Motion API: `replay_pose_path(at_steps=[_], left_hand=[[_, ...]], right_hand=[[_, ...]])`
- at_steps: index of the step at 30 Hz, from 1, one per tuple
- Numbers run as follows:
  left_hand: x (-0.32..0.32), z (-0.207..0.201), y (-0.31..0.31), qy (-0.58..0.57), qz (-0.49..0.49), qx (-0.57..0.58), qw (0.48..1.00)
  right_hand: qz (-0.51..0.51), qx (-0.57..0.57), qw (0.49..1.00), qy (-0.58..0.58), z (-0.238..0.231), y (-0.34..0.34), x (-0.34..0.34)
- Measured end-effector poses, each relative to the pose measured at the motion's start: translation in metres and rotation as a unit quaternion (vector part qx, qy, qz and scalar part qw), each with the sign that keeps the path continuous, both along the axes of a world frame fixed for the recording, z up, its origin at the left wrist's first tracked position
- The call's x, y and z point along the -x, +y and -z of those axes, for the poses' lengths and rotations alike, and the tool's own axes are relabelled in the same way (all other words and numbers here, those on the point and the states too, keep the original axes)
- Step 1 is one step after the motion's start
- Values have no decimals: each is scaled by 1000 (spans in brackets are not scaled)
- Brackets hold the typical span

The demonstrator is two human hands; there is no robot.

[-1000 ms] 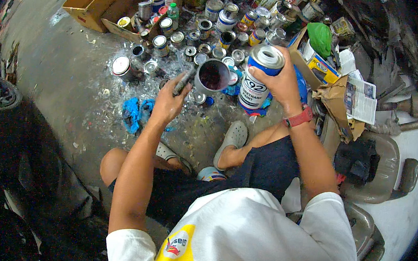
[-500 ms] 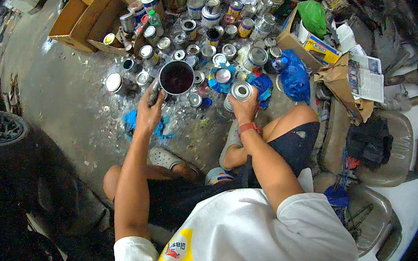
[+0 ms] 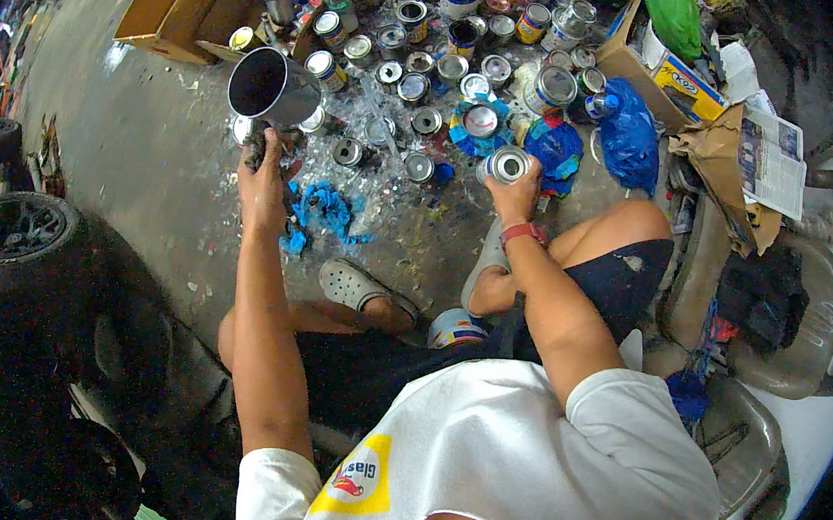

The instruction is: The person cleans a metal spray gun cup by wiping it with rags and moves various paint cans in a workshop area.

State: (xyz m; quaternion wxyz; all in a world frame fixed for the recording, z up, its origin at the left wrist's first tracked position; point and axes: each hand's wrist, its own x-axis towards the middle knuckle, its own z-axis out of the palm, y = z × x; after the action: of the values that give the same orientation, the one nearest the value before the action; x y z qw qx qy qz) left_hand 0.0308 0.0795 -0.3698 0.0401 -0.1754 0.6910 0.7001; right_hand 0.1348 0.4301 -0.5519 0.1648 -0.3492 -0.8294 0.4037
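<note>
My left hand [image 3: 263, 177] is closed round the dark handle of a grey metal mug [image 3: 298, 94]. The mug is raised over the floor at the left, tilted so that its dark inside shows. In my right hand [image 3: 517, 198] is a small silver paint can [image 3: 509, 164], gripped by its side with its ringed top facing up. Whether the can touches the floor I cannot tell. A crumpled blue rag [image 3: 325, 213] lies on the floor between my hands. Just beyond the right hand sits an open-topped can on a colour-stained cloth [image 3: 480, 123].
Several paint cans [image 3: 551, 90] crowd the floor ahead. Cardboard boxes [image 3: 175, 6] stand at the far left, and a blue plastic bag [image 3: 631, 140] lies at the right. A wheel [image 3: 19, 227] is at my left, a plastic chair [image 3: 792, 316] at my right.
My left hand has carried the mug leftward and tipped it, away from the middle cans. My right hand still holds the small can. The whole view has shifted a little.
</note>
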Motion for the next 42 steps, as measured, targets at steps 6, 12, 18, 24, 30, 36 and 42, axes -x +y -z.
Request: replay_pose_path(at_steps=[6,12,18,24,30,36,42], left_hand=[[5,-7,-22,22,-59,15,998],[2,-27,-32,26,-79,-8,996],[-5,-24,-60,14,-100,13,995],[-10,-5,-95,7,-157,-19,987],[-20,5,-98,1,-175,-39,984],[-24,21,-94,-54,-173,-18,983],[-24,32,-95,-53,-195,-61,977]], right_hand=[[-31,-1,1000,-4,3,-1,0],[-26,-12,998,-50,4,0,-2],[6,-119,991,-65,-51,-17,3],[-86,-96,978,166,-148,-13,32],[-131,-101,952,257,-233,24,41],[-133,-75,938,310,-282,43,37],[-188,-16,923,335,-312,20,39]])
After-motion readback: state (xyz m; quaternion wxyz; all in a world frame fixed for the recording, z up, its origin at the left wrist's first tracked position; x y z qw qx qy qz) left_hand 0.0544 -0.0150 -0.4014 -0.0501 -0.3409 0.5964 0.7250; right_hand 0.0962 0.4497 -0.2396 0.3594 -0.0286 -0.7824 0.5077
